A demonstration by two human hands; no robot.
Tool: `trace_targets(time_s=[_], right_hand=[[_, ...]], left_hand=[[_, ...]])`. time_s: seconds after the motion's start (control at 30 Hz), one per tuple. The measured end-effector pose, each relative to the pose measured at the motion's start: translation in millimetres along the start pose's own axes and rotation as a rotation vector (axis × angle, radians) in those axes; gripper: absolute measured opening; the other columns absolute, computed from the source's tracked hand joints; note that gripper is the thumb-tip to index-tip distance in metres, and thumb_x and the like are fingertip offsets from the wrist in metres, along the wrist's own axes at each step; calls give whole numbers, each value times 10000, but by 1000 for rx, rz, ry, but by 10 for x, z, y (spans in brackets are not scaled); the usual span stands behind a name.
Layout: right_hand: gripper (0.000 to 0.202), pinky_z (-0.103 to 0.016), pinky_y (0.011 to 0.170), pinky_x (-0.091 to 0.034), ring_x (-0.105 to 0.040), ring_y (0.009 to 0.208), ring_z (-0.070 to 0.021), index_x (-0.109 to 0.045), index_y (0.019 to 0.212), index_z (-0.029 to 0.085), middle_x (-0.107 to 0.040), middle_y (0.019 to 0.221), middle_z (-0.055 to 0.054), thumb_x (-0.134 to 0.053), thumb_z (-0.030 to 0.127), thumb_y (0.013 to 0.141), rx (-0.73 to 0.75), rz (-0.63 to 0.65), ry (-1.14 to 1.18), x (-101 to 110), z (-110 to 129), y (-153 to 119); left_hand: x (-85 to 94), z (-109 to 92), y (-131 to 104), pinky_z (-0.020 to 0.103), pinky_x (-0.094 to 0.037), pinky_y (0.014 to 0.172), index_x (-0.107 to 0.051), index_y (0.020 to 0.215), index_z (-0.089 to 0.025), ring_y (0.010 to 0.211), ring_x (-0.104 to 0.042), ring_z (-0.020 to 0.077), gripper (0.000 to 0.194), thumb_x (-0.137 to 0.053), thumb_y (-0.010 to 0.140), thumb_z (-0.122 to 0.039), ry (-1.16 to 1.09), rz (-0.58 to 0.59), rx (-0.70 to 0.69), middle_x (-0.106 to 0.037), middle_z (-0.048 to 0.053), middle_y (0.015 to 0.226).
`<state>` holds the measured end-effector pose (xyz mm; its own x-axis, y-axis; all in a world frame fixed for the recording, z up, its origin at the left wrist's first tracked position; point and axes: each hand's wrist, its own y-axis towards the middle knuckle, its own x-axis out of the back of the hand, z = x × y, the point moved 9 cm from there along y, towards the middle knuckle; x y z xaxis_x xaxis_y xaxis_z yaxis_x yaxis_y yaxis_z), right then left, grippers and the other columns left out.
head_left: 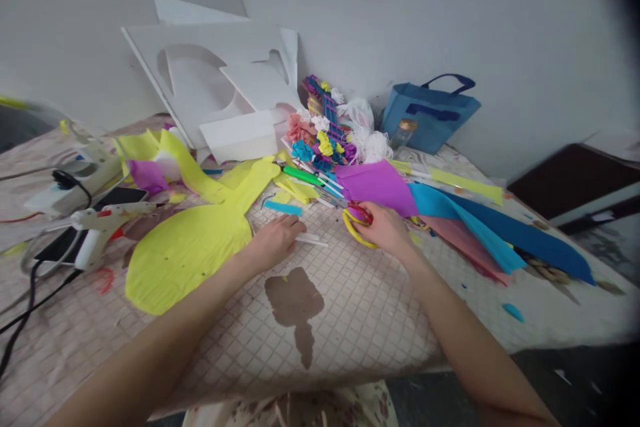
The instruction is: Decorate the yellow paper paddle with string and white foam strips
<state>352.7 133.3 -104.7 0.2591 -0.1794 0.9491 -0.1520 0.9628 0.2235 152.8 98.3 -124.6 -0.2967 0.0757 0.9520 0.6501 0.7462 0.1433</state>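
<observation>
My right hand (384, 230) is closed around the handles of a pair of scissors (356, 227) with red and yellow grips. Its blades point toward the purple crepe paper (373, 187) and the loose sticks behind. My left hand (277, 240) has its fingers curled at the near ends of thin white sticks (313, 239), low over the tablecloth. Just beyond that hand lies a short blue strip (283, 207). A yellow guitar-shaped piece (190, 257) covered in crinkled paper lies by my left forearm. A green-handled tool (303, 175) sits behind, among the sticks.
At the left are a white glue gun (103, 227), a power strip (65, 197) and cables. White cut-out boards (200, 73) lean on the wall beside paper flowers (320, 140) and a blue bag (425, 117). Blue paper (530, 230) stretches along the right. A brown patch (295, 297) marks the tablecloth.
</observation>
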Motion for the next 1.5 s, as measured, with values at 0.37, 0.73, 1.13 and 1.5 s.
trace_targets(time_s=[0.37,0.73,1.13,1.5], right_hand=[[355,-288,630,-415,-657,807,-229,-643,1035,204,-706,945,-75,-603,459,791,49,55,-72,-115,125,-53],[409,-293,759,-428,-614,939,-223,-632,1088,171,-639,1017,-84,-660,448,789,116,149,14,-281,296,-122],[291,-276,705,-456,-626,760,-166,-652,1024,174,-681,958,-66,-574,405,866,95,6,150,71,59,-40],[285,-306,668,-495,-654,713,-191,-664,985,172,-718,886,-79,-565,407,858,134,-37,185,96,-119,31]], left_hand=[[210,289,-36,398,-485,895,-597,1043,-182,1002,-593,232,361,-457,766,3,19,-55,81,-594,88,1044],[140,331,-18,402,-480,901,-613,1003,-174,1024,-606,245,351,-445,751,4,-45,-43,21,-631,89,1031],[140,308,-11,421,-447,965,-607,1071,-160,1087,-574,238,384,-446,768,12,19,-63,24,-624,109,1099],[105,316,-5,399,-464,904,-603,1088,-146,1039,-593,250,320,-490,815,-24,106,-47,69,-615,111,1079]])
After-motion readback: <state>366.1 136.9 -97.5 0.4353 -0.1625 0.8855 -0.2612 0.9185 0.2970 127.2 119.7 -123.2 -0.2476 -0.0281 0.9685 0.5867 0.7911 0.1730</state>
